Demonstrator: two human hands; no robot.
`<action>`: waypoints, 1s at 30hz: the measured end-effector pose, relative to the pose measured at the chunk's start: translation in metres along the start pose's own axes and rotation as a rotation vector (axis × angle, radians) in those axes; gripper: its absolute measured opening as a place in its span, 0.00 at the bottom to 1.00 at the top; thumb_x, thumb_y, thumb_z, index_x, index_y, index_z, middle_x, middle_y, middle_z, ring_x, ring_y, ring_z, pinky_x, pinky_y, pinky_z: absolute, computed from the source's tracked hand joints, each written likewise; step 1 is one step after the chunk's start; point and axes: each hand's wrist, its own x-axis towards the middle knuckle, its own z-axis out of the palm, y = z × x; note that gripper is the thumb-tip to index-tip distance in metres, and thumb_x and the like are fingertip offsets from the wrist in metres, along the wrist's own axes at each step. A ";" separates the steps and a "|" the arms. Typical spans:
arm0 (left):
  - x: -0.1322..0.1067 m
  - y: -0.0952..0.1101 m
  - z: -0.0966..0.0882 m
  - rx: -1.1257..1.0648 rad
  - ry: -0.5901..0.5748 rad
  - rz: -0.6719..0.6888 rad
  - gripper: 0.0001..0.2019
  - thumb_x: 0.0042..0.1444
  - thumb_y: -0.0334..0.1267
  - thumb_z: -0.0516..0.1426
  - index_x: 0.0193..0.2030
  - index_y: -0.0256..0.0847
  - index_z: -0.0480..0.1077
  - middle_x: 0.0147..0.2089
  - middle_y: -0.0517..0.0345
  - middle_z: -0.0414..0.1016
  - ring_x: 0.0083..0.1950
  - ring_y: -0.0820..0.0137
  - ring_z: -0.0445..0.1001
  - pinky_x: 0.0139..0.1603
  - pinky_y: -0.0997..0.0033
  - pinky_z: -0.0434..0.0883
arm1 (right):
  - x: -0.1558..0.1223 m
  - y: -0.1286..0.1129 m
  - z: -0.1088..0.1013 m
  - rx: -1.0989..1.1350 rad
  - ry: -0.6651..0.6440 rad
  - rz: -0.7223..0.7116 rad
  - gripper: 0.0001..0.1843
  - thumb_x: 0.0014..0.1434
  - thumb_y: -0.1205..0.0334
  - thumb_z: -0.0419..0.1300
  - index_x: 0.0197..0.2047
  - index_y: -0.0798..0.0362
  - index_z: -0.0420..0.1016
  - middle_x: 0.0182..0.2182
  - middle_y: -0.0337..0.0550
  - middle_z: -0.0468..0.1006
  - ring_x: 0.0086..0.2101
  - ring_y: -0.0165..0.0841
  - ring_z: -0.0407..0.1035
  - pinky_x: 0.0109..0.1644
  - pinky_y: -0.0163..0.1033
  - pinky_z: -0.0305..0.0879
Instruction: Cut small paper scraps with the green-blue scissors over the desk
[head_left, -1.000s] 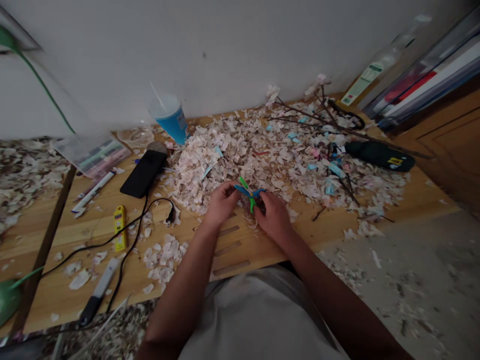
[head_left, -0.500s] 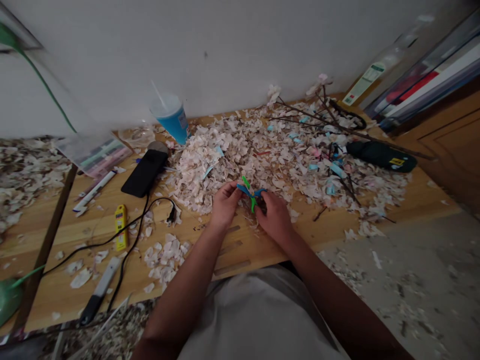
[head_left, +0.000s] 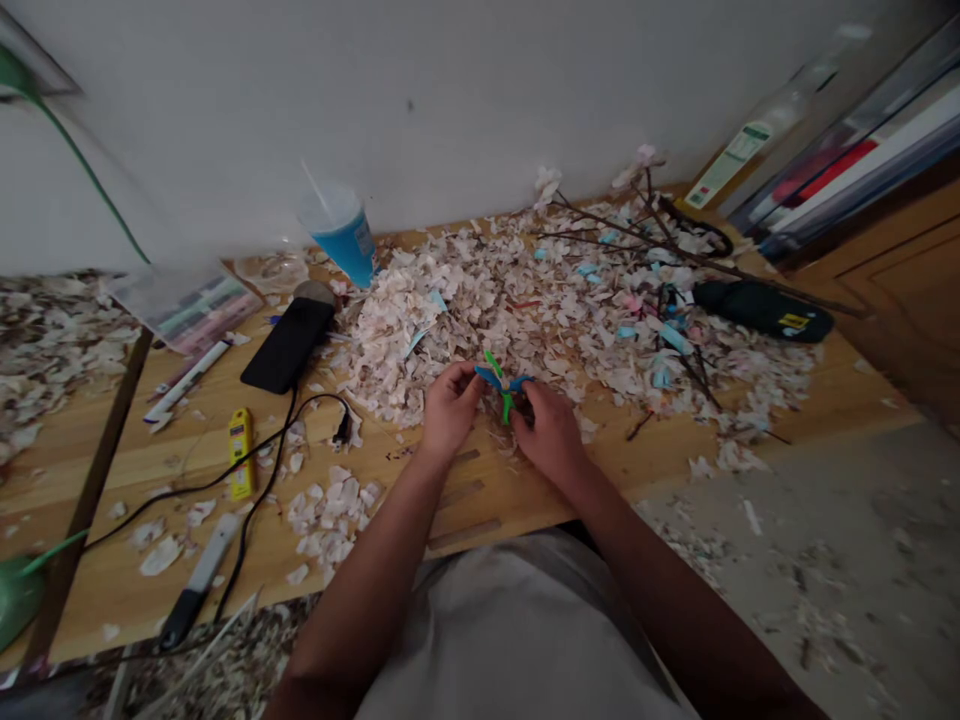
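My left hand [head_left: 448,408] and my right hand [head_left: 547,428] meet over the front edge of a wooden table [head_left: 150,470]. Between them they pinch a small blue and green plastic tool [head_left: 499,384], like little scissors or a clip; its green arms stick up and down, its blue parts point sideways. Both hands have curled fingers closed on it. Right behind the hands lies a wide heap of pale paper or petal scraps [head_left: 517,310] with a few light blue and pink bits mixed in.
A blue cup with a straw [head_left: 341,235] stands by the wall. A black phone [head_left: 289,343] with a cable, a yellow cutter [head_left: 240,452], pens and a plastic case lie left. Dark twigs [head_left: 645,235] and a black tool [head_left: 761,310] lie at the right.
My hands and the blue and green tool have barely moved; the fingers shift slightly on it. The view has drifted a little.
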 end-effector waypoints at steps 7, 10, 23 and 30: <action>0.000 0.002 0.000 0.037 -0.013 -0.002 0.08 0.55 0.40 0.63 0.38 0.39 0.76 0.32 0.58 0.77 0.31 0.73 0.73 0.35 0.74 0.69 | 0.000 0.000 0.000 0.007 0.020 -0.003 0.15 0.59 0.63 0.55 0.49 0.56 0.71 0.38 0.54 0.77 0.40 0.47 0.70 0.46 0.49 0.65; 0.000 0.002 -0.001 0.093 -0.023 0.005 0.07 0.56 0.39 0.62 0.39 0.39 0.76 0.31 0.58 0.76 0.31 0.73 0.72 0.34 0.75 0.67 | 0.000 0.000 0.001 0.013 0.014 -0.005 0.15 0.59 0.63 0.55 0.49 0.56 0.71 0.38 0.54 0.77 0.40 0.46 0.71 0.45 0.49 0.66; 0.002 0.002 -0.003 -0.123 -0.074 -0.078 0.08 0.52 0.40 0.65 0.36 0.40 0.76 0.30 0.61 0.74 0.31 0.75 0.71 0.35 0.75 0.68 | 0.001 0.002 0.002 0.035 0.018 0.015 0.14 0.59 0.63 0.55 0.48 0.55 0.72 0.38 0.53 0.77 0.40 0.46 0.71 0.45 0.48 0.66; -0.001 0.000 0.005 -0.376 -0.037 -0.154 0.12 0.48 0.43 0.68 0.35 0.40 0.74 0.33 0.61 0.76 0.32 0.76 0.73 0.38 0.75 0.72 | 0.000 0.002 0.002 0.024 0.007 0.020 0.15 0.60 0.62 0.55 0.49 0.56 0.72 0.40 0.55 0.77 0.41 0.47 0.71 0.47 0.50 0.66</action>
